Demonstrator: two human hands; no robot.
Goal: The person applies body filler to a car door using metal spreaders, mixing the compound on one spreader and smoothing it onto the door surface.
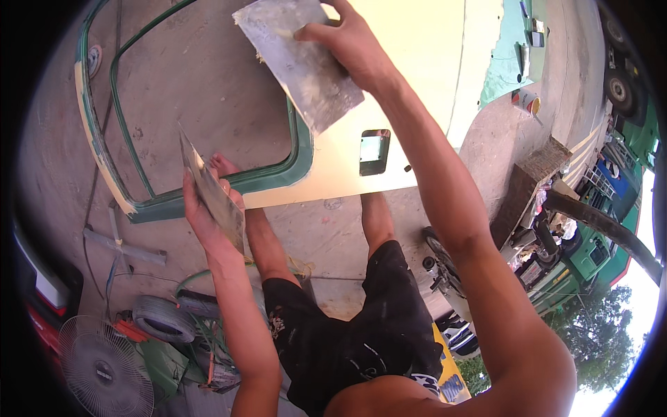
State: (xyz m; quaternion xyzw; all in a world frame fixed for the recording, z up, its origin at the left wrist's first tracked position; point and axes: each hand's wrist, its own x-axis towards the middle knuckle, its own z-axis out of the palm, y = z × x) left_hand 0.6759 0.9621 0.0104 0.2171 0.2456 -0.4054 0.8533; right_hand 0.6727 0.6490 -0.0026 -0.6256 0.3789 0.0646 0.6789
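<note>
A vehicle door point(417, 42) with a cream panel and a green window frame point(300, 154) lies spread out ahead of me. My right hand point(354, 52) grips a flat rectangular metal filler spreader point(306, 73), thumb on its smeared face, over the door where window frame and panel meet. Whether its edge touches the door I cannot tell. In my left hand point(200, 219) is a second thin metal plate point(224, 207), tilted and seen nearly edge-on, near the frame's lower edge. Fingers wrap round its far side. A recessed handle opening point(375, 151) shows in the panel.
At lower left stand a fan point(104, 372) and tyres point(163, 318); a metal stand leg point(125, 249) sits below the door's left corner. To the right are a paint can point(525, 101), a brick-walled bin point(538, 167) of clutter, a motorbike point(445, 267) and a green truck point(590, 254).
</note>
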